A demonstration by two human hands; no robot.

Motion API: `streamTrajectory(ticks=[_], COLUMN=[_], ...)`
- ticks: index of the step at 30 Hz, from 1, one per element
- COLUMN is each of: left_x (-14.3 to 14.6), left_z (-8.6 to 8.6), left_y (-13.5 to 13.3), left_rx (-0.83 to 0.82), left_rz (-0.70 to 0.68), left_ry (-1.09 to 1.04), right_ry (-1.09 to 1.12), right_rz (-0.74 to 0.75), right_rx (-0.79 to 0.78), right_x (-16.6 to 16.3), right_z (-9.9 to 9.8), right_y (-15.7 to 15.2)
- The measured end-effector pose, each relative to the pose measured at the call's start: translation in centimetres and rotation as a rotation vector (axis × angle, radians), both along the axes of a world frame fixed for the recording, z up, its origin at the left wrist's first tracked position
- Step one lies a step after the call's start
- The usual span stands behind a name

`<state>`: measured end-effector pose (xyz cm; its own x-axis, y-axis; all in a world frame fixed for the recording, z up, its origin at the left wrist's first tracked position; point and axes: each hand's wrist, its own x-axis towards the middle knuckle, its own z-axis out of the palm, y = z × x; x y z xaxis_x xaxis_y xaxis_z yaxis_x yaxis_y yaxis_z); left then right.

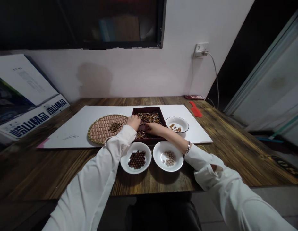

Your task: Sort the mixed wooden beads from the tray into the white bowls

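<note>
The mixed beads (pixel 149 117) lie in the dark square tray (pixel 146 108) straight ahead of the person, and both hands are inside it; the tray has no marked long axis, its sides running square to the table (pixel 235 144) edge; the left hand (pixel 133 122) sits over the tray's left rim, knuckles up and fingers curled under, while the right hand (pixel 154 128) lies deeper in the tray's near half, fingers pointing left toward the other hand, the two close but apart; whether either hand pinches a bead cannot be told, since the fingertips are hidden and small. Left of the tray, touching or just beside it, is a round woven mat (pixel 100 128) with a small heap of beads; right of the tray stands a bowl of tan beads (pixel 177 124); nearer than the tray, under the forearms, stand a bowl of dark beads (pixel 136 158) and a bowl of pale beads (pixel 168 156); the tray's near rim is covered by the wrists.
</note>
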<state>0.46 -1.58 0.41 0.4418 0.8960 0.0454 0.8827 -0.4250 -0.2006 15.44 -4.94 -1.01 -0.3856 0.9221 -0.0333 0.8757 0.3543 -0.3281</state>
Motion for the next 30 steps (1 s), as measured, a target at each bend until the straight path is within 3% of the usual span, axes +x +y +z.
streamTrajectory(ticks=[30], left_x=[0.07], left_z=[-0.09], left_y=[0.16], left_rx=[-0.027], left_rz=[-0.091], left_ry=[0.02], right_ry=[0.022], right_rz=[-0.01], right_rx=[-0.011], right_x=[-0.19], right_z=[0.58], right_y=[-0.47])
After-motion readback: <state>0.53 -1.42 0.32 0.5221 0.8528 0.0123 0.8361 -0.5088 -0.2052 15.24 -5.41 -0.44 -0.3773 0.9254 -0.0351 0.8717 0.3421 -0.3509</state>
